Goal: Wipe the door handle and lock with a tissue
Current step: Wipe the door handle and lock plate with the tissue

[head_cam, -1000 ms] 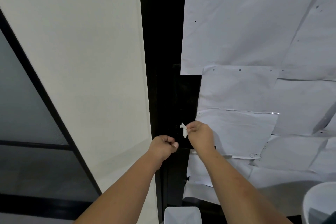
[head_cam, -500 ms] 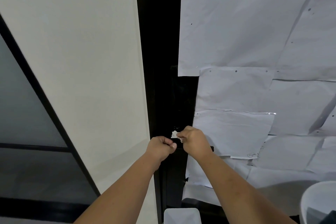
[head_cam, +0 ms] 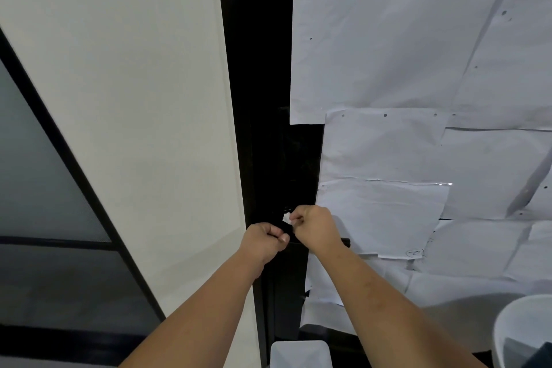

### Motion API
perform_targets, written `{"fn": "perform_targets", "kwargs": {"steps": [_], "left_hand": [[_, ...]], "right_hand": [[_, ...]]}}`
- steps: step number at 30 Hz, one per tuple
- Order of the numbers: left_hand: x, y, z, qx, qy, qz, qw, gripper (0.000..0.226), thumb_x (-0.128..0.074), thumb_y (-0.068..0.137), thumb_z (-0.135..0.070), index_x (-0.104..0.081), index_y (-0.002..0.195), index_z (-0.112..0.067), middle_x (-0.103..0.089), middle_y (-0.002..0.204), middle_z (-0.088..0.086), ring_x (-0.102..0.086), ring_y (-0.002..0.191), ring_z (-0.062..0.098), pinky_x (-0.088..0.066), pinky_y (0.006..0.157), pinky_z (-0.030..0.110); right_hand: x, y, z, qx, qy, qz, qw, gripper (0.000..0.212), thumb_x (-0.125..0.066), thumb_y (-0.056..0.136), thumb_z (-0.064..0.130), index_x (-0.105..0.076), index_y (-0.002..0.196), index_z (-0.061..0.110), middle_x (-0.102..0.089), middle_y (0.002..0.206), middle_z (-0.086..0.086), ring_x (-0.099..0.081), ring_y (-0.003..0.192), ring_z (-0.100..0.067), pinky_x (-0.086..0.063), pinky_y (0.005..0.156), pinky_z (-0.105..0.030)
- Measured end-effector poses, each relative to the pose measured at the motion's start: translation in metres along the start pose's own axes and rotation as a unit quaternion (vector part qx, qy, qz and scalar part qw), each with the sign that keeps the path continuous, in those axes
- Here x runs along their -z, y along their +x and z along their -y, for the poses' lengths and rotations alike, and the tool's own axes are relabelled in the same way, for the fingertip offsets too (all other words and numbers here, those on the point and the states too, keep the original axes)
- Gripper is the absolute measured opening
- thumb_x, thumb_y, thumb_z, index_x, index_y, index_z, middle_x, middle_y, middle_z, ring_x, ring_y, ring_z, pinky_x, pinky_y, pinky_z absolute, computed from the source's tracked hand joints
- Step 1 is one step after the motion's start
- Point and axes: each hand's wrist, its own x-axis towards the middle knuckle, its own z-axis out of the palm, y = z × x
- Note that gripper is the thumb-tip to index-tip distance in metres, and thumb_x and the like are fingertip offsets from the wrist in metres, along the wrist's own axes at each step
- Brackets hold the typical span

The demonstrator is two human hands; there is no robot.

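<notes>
The right hand pinches a small white tissue against the dark door edge, above a black handle that juts out beside the wrist. The left hand, just beside it, is a closed fist; whether it grips anything cannot be told.

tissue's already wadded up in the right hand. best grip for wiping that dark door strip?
Keep pinching the tissue at its rear, as the right hand does, so the white wad sticks out past the fingertips toward the dark door edge. Probably best to come from the right, paper-covered side: the left hand is curled just left and below. The handle and lock are too dark to make out.
</notes>
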Motion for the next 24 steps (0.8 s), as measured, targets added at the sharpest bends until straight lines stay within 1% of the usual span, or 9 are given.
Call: {"fn": "perform_targets", "kwargs": {"steps": [5, 7, 9, 12, 14, 16, 19, 22, 24], "left_hand": [[0.0, 0.002, 0.003, 0.005, -0.005, -0.001, 1.0, 0.012, -0.073, 0.084, -0.016, -0.068, 0.095, -0.012, -0.066, 0.091, 0.003, -0.059, 0.085, 0.013, -0.043, 0.072, 0.022], [-0.001, 0.003, 0.003, 0.006, -0.009, 0.001, 1.0, 0.015, -0.073, 0.085, -0.017, -0.068, 0.097, -0.012, -0.065, 0.094, 0.001, -0.058, 0.086, 0.01, -0.042, 0.076, 0.023], [0.0, 0.003, 0.003, 0.008, -0.007, 0.003, 1.0, 0.015, -0.073, 0.085, -0.018, -0.068, 0.098, -0.012, -0.065, 0.095, 0.001, -0.057, 0.087, 0.01, -0.041, 0.077, 0.024], [0.0, 0.004, 0.002, 0.009, 0.002, 0.006, 1.0, 0.013, -0.072, 0.085, -0.018, -0.068, 0.096, -0.012, -0.066, 0.094, 0.002, -0.058, 0.087, 0.012, -0.043, 0.075, 0.023], [0.0, 0.004, 0.002, 0.005, 0.009, 0.008, 1.0, 0.012, -0.071, 0.086, -0.018, -0.068, 0.097, -0.013, -0.066, 0.093, 0.002, -0.059, 0.087, 0.012, -0.043, 0.07, 0.02], [0.001, 0.004, 0.002, 0.005, 0.01, 0.009, 1.0, 0.013, -0.07, 0.087, -0.017, -0.068, 0.099, -0.012, -0.066, 0.094, 0.002, -0.058, 0.086, 0.01, -0.043, 0.068, 0.02], [0.0, 0.005, 0.003, 0.008, 0.006, 0.007, 1.0, 0.013, -0.072, 0.086, -0.018, -0.067, 0.098, -0.013, -0.065, 0.094, 0.001, -0.057, 0.086, 0.009, -0.043, 0.076, 0.023], [0.0, 0.006, 0.003, 0.01, 0.003, 0.007, 1.0, 0.016, -0.073, 0.085, -0.019, -0.068, 0.099, -0.014, -0.065, 0.096, 0.001, -0.058, 0.089, 0.01, -0.044, 0.08, 0.025], [0.0, 0.006, 0.002, 0.014, 0.004, 0.008, 1.0, 0.016, -0.073, 0.085, -0.018, -0.068, 0.1, -0.013, -0.066, 0.098, 0.001, -0.058, 0.092, 0.011, -0.043, 0.08, 0.025]], "right_hand": [[0.016, 0.0, -0.006, -0.006, 0.009, 0.042, 0.999, 0.019, -0.06, 0.081, 0.005, -0.073, 0.085, 0.018, -0.064, 0.076, 0.004, -0.057, 0.066, -0.006, -0.045, 0.063, -0.016], [0.024, 0.002, -0.01, -0.009, -0.017, -0.055, 0.998, 0.024, -0.055, 0.083, 0.005, -0.072, 0.092, 0.018, -0.066, 0.08, 0.0, -0.06, 0.07, -0.015, -0.046, 0.063, -0.022], [0.021, 0.005, -0.011, 0.05, -0.045, -0.133, 0.989, 0.026, -0.054, 0.084, 0.002, -0.07, 0.102, 0.014, -0.064, 0.09, -0.005, -0.061, 0.076, -0.021, -0.048, 0.066, -0.027], [0.0, 0.008, -0.008, 0.152, -0.125, -0.091, 0.976, 0.036, -0.061, 0.075, -0.008, -0.069, 0.106, 0.008, -0.058, 0.089, -0.008, -0.059, 0.07, -0.024, -0.053, 0.062, -0.032], [-0.01, 0.006, -0.005, 0.181, -0.188, -0.074, 0.963, 0.036, -0.067, 0.069, -0.007, -0.07, 0.102, 0.007, -0.056, 0.087, -0.006, -0.056, 0.067, -0.021, -0.052, 0.054, -0.031], [-0.012, 0.005, -0.004, 0.186, -0.207, -0.083, 0.957, 0.036, -0.071, 0.066, -0.006, -0.071, 0.099, 0.007, -0.058, 0.085, -0.006, -0.055, 0.067, -0.02, -0.049, 0.051, -0.028], [-0.012, 0.003, -0.007, 0.111, -0.159, -0.094, 0.976, 0.026, -0.062, 0.069, -0.009, -0.07, 0.089, 0.006, -0.06, 0.081, -0.008, -0.058, 0.066, -0.024, -0.039, 0.051, -0.025], [-0.008, 0.001, -0.013, -0.024, -0.068, -0.07, 0.995, 0.027, -0.054, 0.076, -0.003, -0.071, 0.09, 0.012, -0.069, 0.085, -0.006, -0.064, 0.077, -0.025, -0.047, 0.06, -0.026], [-0.005, 0.0, -0.013, -0.087, -0.028, -0.05, 0.995, 0.025, -0.055, 0.075, 0.002, -0.073, 0.085, 0.017, -0.071, 0.081, -0.002, -0.065, 0.075, -0.022, -0.05, 0.062, -0.026]]}}
